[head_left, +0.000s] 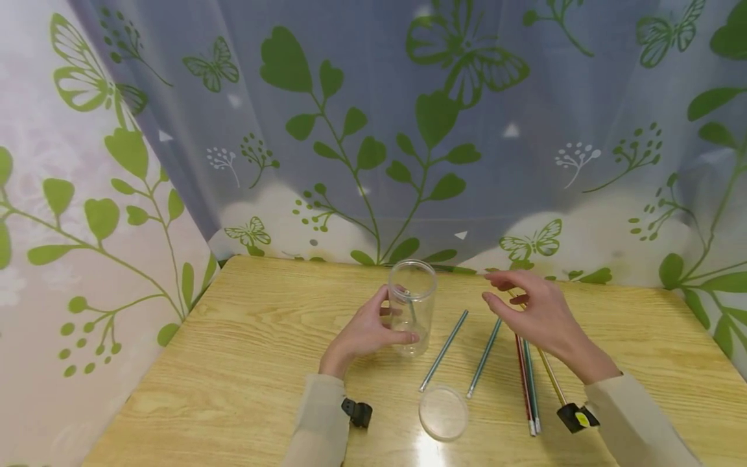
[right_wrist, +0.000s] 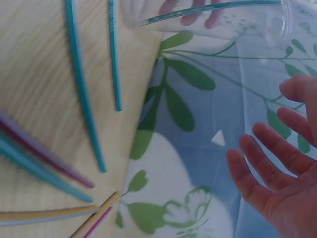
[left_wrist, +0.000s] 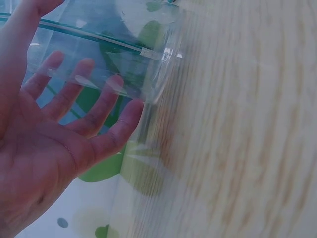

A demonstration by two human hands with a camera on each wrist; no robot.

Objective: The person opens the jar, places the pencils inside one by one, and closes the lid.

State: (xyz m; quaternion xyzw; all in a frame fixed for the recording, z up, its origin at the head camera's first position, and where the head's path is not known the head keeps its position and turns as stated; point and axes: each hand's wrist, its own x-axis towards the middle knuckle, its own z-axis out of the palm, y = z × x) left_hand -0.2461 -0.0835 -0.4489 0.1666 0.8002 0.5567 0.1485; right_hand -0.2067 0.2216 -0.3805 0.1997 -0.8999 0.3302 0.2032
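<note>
My left hand grips a clear plastic jar upright on the table, thumb across the near side and fingers around the back. Inside the jar leans one teal pencil. To the right of the jar, my right hand hovers over the table with nothing in it, fingers loosely bent and apart. Two teal pencils, one nearer the jar and another, lie between the hands. Under the right hand and forearm lie a red pencil, a green pencil and a gold pencil.
A round clear lid lies flat in front of the jar. The wooden table ends at the back against a curtain printed with leaves and butterflies. In the right wrist view, pencil ends cross near a yellow pencil.
</note>
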